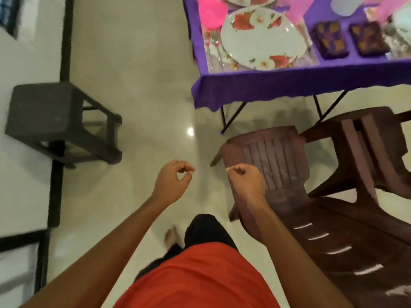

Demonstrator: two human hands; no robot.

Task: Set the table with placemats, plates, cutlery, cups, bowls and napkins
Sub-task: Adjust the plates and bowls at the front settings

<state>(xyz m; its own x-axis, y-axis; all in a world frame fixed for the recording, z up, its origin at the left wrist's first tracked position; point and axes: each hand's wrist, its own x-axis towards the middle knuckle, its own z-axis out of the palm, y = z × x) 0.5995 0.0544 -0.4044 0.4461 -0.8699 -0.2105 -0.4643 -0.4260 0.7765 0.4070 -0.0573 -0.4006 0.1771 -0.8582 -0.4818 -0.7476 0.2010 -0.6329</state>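
The table (pixel 289 85), under a purple cloth, stands at the top right. On it a white flowered plate (pixel 262 38) lies on a clear placemat (pixel 308 60), with cutlery (pixel 213 44) to its left and a pink cup (pixel 211 10) behind. Two dark purple patterned folded napkins (pixel 331 40) lie to the plate's right. My left hand (pixel 172 182) hovers over the floor with its fingers curled and nothing in it. My right hand (pixel 245 182) is a loose empty fist in front of a chair back. Both hands are well short of the table.
Two brown plastic chairs (pixel 347 230) stand at the right, between me and the table. A dark plastic stool (pixel 55 123) sits at the left near the wall. Pale tiled floor (pixel 144 85) runs ahead between stool and table. More plates and pink items lie further back on the table.
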